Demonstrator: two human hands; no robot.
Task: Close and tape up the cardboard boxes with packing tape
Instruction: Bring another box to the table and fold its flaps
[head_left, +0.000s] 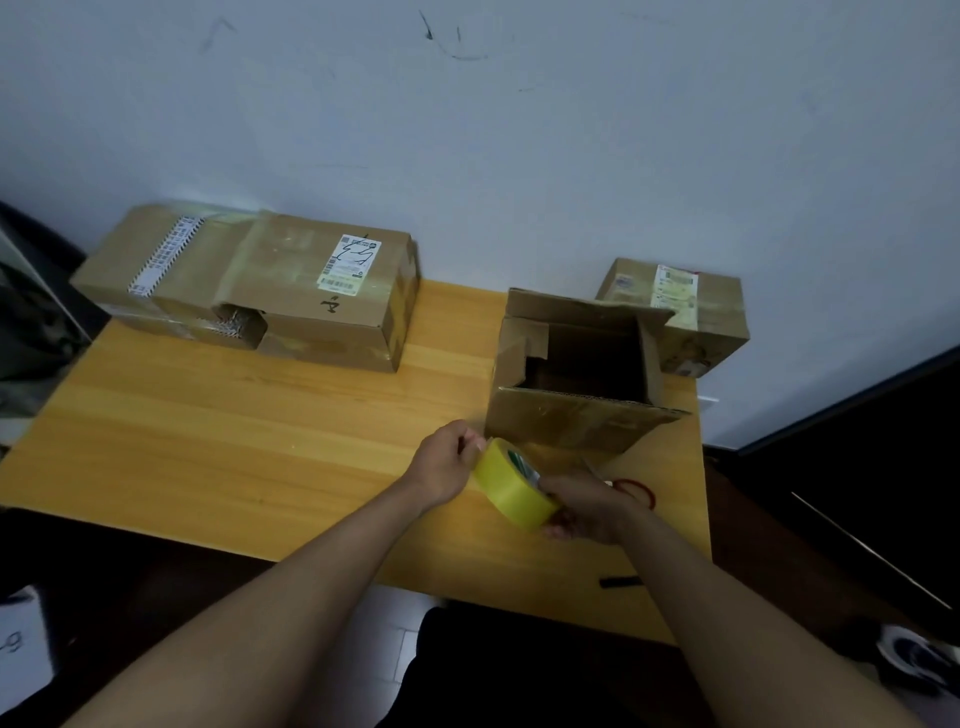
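A: State what is hidden or unclear.

B: The right hand is covering the near side of the yellow tape roll, so the core of the roll is showing only in part; the fingertips of the left hand are blurring against the roll's far edge, so whether they are pinching a loose tape end cannot be told. A red-handled item is lying at 3 o'clock from the right hand, half concealed behind it; its type is not legible. The floor of the open box is lying in shadow; any contents are not discernible.

A: Report hand states and the roll's location.

B: The right hand is gripping the roll, fingers curling round its lower rim; the left hand is sitting at 9 o'clock of the roll, fingers curled and touching its upper edge. The roll is being held tilted above the wooden table, just at 6 o'clock of the open box.

A: Report the remaining boxes.

B: The open box is standing with its flaps raised; a small labelled box is standing closed at 1 o'clock behind it, touching or nearly so; a long closed box is lying at 10 o'clock, well apart, against the wall; a small dark object is lying at 5 o'clock near the table edge.
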